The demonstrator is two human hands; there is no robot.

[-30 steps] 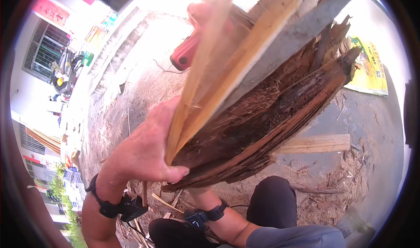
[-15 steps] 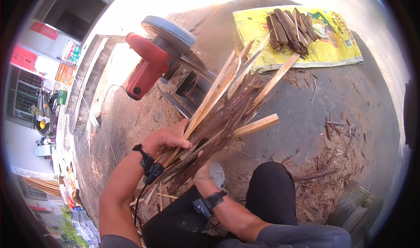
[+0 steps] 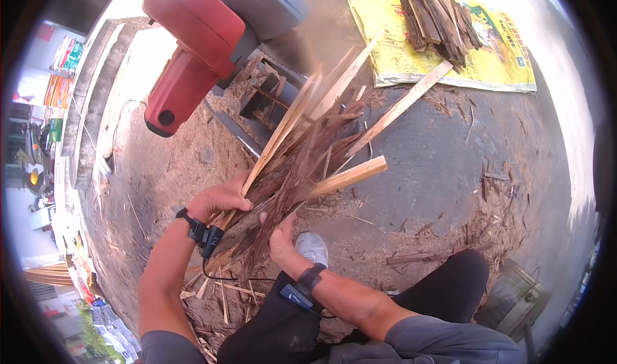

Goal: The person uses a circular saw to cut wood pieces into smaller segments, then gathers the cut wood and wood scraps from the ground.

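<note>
Head view: bundle of split wood strips (image 3: 292, 165) lies before the legs, below the red cutting machine (image 3: 193, 49), long axis slanting lower left to upper right, far ends fanned; left hand (image 3: 223, 195) grips its left side, right hand (image 3: 281, 239) touches the underside, its finger closure hidden, cannot tell. Beyond, yellow sack (image 3: 379, 10) with printed characters bears short dark sticks (image 3: 437, 20). Outdoors, sawdust-strewn grey ground (image 3: 443, 158).

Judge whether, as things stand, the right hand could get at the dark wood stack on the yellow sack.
Probably not: the right hand holds the wood-strip bundle, and the dark wood stack lies well beyond it.
</note>
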